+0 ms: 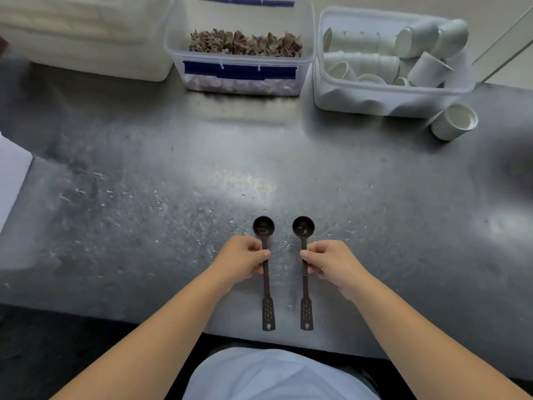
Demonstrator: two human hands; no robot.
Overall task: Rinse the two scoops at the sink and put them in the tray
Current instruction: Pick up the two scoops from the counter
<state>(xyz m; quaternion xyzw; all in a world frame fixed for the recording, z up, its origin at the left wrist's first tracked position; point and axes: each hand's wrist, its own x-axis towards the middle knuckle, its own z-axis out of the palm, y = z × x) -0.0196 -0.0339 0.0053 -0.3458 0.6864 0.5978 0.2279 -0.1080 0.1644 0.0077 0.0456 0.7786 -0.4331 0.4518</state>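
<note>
Two dark long-handled scoops lie side by side on the wet steel counter (144, 197), bowls pointing away from me. My left hand (240, 261) pinches the handle of the left scoop (264, 226) just below its bowl. My right hand (331, 262) pinches the handle of the right scoop (303, 226) at the same height. Both perforated handle ends rest near the counter's front edge. No sink or tray is in view.
At the back stand a clear tub of dried petals (242, 79), a clear tub of white paper cups (383, 93) and a white box (86, 53). One loose paper cup (454, 122) lies on its side at the right. Water drops dot the counter.
</note>
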